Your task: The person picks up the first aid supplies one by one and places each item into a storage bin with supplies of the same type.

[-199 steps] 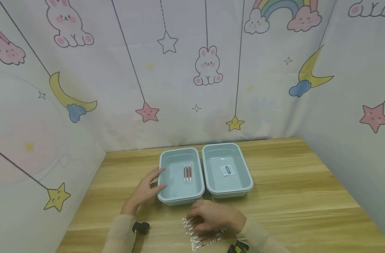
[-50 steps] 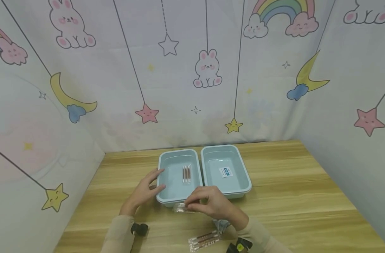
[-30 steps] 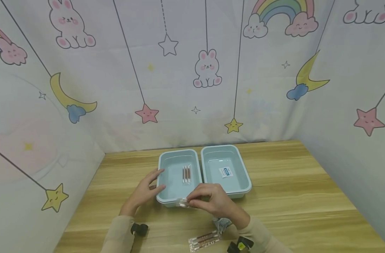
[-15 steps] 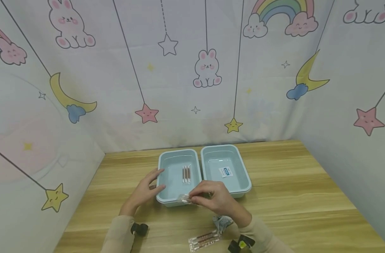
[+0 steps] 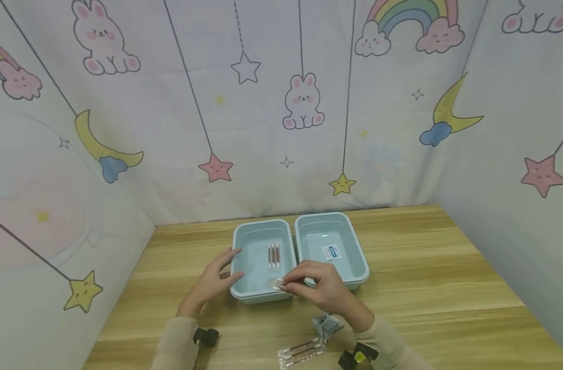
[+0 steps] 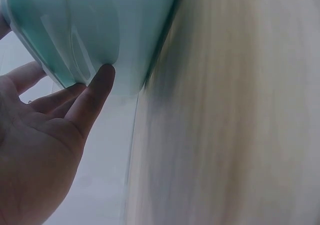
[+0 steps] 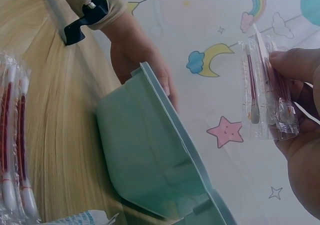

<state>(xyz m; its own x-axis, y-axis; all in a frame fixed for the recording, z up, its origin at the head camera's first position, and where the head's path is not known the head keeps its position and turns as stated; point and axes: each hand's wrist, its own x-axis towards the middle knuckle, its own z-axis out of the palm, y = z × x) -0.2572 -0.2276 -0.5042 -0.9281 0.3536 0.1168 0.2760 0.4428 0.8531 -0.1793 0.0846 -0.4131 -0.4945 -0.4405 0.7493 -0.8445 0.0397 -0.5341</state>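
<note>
My right hand (image 5: 327,288) pinches a clear packet of cotton swabs (image 7: 260,85) between thumb and fingers. The swabs have brown shafts and white tips. In the head view the packet overlaps the front right corner of the left light-blue tub (image 5: 251,257). My left hand (image 5: 209,282) grips that tub's left rim, some fingers over the edge and others against the outer wall (image 6: 95,35). A similar swab packet (image 5: 274,256) lies on the tub's floor. Another swab packet (image 5: 302,353) lies on the table below my right hand.
A matching tub (image 5: 318,262) stands close on the right, holding a small white-and-blue sachet (image 5: 331,252). A crumpled grey-white wrapper (image 5: 327,327) sits on the wooden table (image 5: 429,277) beside my right wrist. A printed curtain (image 5: 262,128) closes off the back.
My right hand reached over the packets on the table, took up one swab packet and raised it to the left tub's front right corner, drifting slightly right. My left hand has kept its place.
</note>
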